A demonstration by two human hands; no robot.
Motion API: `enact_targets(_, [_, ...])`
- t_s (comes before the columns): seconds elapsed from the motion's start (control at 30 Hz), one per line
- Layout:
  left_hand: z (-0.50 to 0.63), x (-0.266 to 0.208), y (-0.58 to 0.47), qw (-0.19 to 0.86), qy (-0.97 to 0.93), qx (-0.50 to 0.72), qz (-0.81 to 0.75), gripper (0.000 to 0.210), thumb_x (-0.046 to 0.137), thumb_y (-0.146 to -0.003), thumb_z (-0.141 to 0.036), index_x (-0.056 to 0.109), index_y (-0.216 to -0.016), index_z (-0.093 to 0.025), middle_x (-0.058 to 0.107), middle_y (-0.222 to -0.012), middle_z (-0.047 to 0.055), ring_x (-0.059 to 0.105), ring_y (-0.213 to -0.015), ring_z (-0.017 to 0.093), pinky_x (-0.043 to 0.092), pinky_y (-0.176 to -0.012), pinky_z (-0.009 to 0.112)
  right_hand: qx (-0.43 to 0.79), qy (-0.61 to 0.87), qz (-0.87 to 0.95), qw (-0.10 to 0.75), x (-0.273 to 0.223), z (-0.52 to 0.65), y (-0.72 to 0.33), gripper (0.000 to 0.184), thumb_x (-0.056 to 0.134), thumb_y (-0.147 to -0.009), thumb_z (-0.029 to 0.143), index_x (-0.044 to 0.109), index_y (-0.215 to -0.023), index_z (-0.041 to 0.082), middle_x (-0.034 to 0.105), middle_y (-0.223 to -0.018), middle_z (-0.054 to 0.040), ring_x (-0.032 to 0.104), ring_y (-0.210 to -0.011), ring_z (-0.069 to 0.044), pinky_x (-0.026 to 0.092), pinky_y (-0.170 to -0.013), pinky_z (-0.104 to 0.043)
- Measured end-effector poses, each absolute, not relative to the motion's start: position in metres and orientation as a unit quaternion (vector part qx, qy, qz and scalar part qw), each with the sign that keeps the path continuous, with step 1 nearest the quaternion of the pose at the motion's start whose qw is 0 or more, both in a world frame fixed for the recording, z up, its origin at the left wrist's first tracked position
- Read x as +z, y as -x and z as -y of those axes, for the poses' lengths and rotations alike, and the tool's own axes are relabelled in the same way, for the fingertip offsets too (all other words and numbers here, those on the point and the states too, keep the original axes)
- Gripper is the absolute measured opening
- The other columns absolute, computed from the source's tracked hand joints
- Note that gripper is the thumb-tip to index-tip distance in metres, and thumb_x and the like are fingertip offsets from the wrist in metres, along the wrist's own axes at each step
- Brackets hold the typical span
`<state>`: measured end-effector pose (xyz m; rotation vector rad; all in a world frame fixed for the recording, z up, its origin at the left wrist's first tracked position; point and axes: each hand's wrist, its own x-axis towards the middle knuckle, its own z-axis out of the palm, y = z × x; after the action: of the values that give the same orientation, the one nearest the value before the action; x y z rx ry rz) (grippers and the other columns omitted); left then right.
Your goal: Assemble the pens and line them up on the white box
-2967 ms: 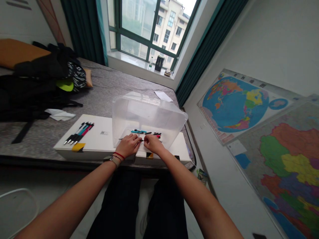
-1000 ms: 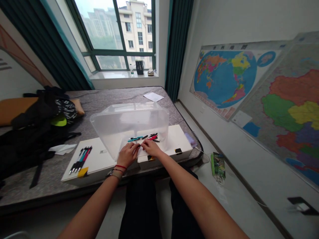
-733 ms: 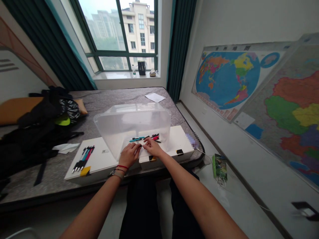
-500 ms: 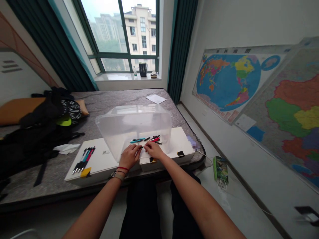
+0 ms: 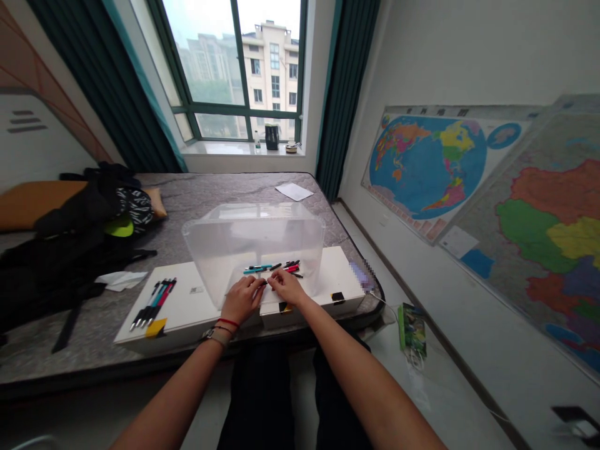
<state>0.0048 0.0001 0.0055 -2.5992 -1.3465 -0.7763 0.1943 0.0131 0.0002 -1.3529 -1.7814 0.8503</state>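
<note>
My left hand (image 5: 242, 297) and my right hand (image 5: 287, 287) meet fingertip to fingertip at the open front of a clear plastic bin lying on its side (image 5: 248, 240). Both are closed in a pinch around something small and dark, mostly hidden by the fingers. Just beyond them are several loose pens and pen parts: teal barrels (image 5: 257, 269), a red barrel (image 5: 292, 269) and black pieces. To the left, a row of pens with black, teal and red barrels (image 5: 154, 303) lies side by side on a white box (image 5: 185, 309).
Another white box (image 5: 344, 269) extends to the right under the bin. Both boxes sit on a grey mattress (image 5: 175, 194). A crumpled tissue (image 5: 122, 281) and a black bag (image 5: 79, 231) lie at left; a white paper (image 5: 294, 191) lies behind the bin.
The view has shifted slightly. My hands stay pinched together at the bin's opening, the right fingers turned a little. The row of pens on the left looks unchanged.
</note>
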Motion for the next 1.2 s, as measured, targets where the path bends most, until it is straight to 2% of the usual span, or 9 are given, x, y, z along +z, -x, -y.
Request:
enact_targets(0.07, [-0.001,0.006,-0.004,0.051,0.858,-0.255,0.444,0.025,0.043,-0.098,-0.033,0.063,-0.110,-0.023,0.061,-0.092,0.008,0.058,-0.090,0.022,0.047,-0.080,0.035,0.346,0.513,0.693,0.369,-0.001,-0.014,-0.195,0.016,0.064,-0.086,0.030,0.064,-0.099,0.020,0.067,-0.077,0.0013,0.060,-0.071,-0.014,0.042,-0.067,-0.023])
enact_targets(0.17, [-0.004,0.005,-0.003,0.036,0.862,-0.248,0.441,0.025,0.044,-0.098,-0.033,0.064,-0.109,-0.023,0.062,-0.093,0.007,0.058,-0.091,0.022,0.047,-0.081,0.035,0.338,0.506,0.707,0.360,-0.002,-0.015,-0.195,0.008,0.062,-0.088,0.025,0.066,-0.091,0.019,0.067,-0.075,0.0007,0.060,-0.071,-0.013,0.041,-0.068,-0.022])
enact_targets(0.33, [-0.011,0.004,-0.005,-0.003,0.853,-0.255,0.456,0.024,0.050,-0.095,-0.036,0.065,-0.107,-0.023,0.065,-0.100,0.008,0.057,-0.097,0.025,0.046,-0.087,0.039,0.290,0.559,0.700,0.337,0.001,-0.016,-0.190,0.027,0.053,-0.095,0.032,0.064,-0.075,0.018,0.066,-0.068,-0.0011,0.059,-0.069,-0.014,0.037,-0.069,-0.023])
enact_targets(0.53, [-0.016,0.003,-0.006,-0.107,0.803,-0.343,0.476,0.036,0.058,-0.089,-0.045,0.065,-0.116,-0.022,0.066,-0.109,0.010,0.057,-0.105,0.028,0.044,-0.096,0.045,0.281,0.615,0.644,0.356,0.002,-0.019,-0.183,0.033,0.053,-0.095,0.038,0.063,-0.070,0.018,0.066,-0.063,-0.0023,0.060,-0.067,-0.015,0.037,-0.067,-0.023])
enact_targets(0.7, [-0.024,0.017,-0.014,-0.363,0.587,-0.542,0.480,0.051,0.046,-0.093,-0.055,0.058,-0.126,-0.019,0.062,-0.126,0.012,0.055,-0.121,0.025,0.037,-0.109,0.044,0.363,0.589,0.578,0.433,0.014,-0.029,-0.187,0.041,0.048,-0.094,0.043,0.055,-0.062,0.018,0.056,-0.052,0.0019,0.052,-0.052,-0.011,0.037,-0.058,-0.022])
enact_targets(0.87, [-0.028,0.043,-0.034,-0.670,0.341,-0.572,0.327,0.073,0.039,-0.087,-0.072,0.053,-0.130,-0.015,0.059,-0.131,0.019,0.056,-0.122,0.028,0.041,-0.105,0.048,0.454,0.467,0.570,0.501,0.056,-0.030,-0.169,0.039,0.045,-0.093,0.042,0.049,-0.061,0.019,0.046,-0.049,0.0051,0.042,-0.048,-0.010,0.034,-0.053,-0.023])
enact_targets(0.93, [-0.026,0.053,-0.039,-0.733,0.294,-0.557,0.257,0.079,0.037,-0.085,-0.075,0.051,-0.133,-0.014,0.055,-0.136,0.021,0.054,-0.125,0.031,0.043,-0.103,0.051,0.461,0.442,0.623,0.452,0.071,-0.023,-0.157,0.037,0.047,-0.091,0.037,0.050,-0.059,0.018,0.046,-0.050,0.0045,0.043,-0.051,-0.010,0.034,-0.055,-0.023])
enact_targets(1.03, [-0.026,0.067,-0.042,-0.777,0.270,-0.532,0.200,0.079,0.035,-0.086,-0.074,0.049,-0.135,-0.014,0.049,-0.143,0.020,0.050,-0.130,0.033,0.042,-0.102,0.054,0.398,0.439,0.724,0.354,0.078,-0.006,-0.147,0.035,0.059,-0.083,0.028,0.048,-0.051,0.017,0.045,-0.050,0.0042,0.042,-0.058,-0.010,0.031,-0.060,-0.024])
enact_targets(1.2, [-0.037,0.101,-0.038,-0.766,0.334,-0.505,0.214,0.069,0.038,-0.089,-0.069,0.051,-0.133,-0.017,0.048,-0.145,0.018,0.052,-0.129,0.030,0.045,-0.101,0.050,0.413,0.473,0.749,0.212,0.052,0.040,-0.172,0.032,0.054,-0.084,0.026,0.051,-0.054,0.016,0.041,-0.049,0.0053,0.040,-0.054,-0.009,0.026,-0.055,-0.024])
